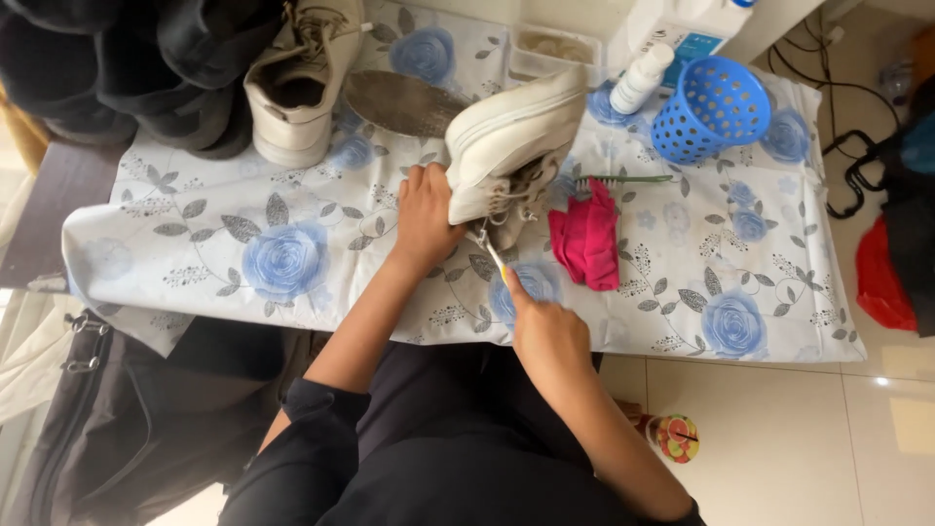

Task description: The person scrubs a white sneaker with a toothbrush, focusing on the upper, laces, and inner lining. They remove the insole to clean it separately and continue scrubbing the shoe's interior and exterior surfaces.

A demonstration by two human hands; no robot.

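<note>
My left hand (425,216) grips a white sneaker (511,136) by its open top, holding it tilted on its side above the table. My right hand (545,326) pinches the end of a white shoelace (490,251) that hangs from the sneaker. A crumpled pink cloth (587,244) lies just right of the sneaker, with a green-handled brush (623,180) beside it. A second white sneaker (297,83) stands upright at the back left, next to a loose grey insole (404,102).
The table carries a white cloth with blue roses (282,258). A blue perforated basket (711,107), a small white bottle (643,78) and a clear tray (555,47) stand at the back. Dark shoes (127,68) crowd the back left. Bags lie on the floor at both sides.
</note>
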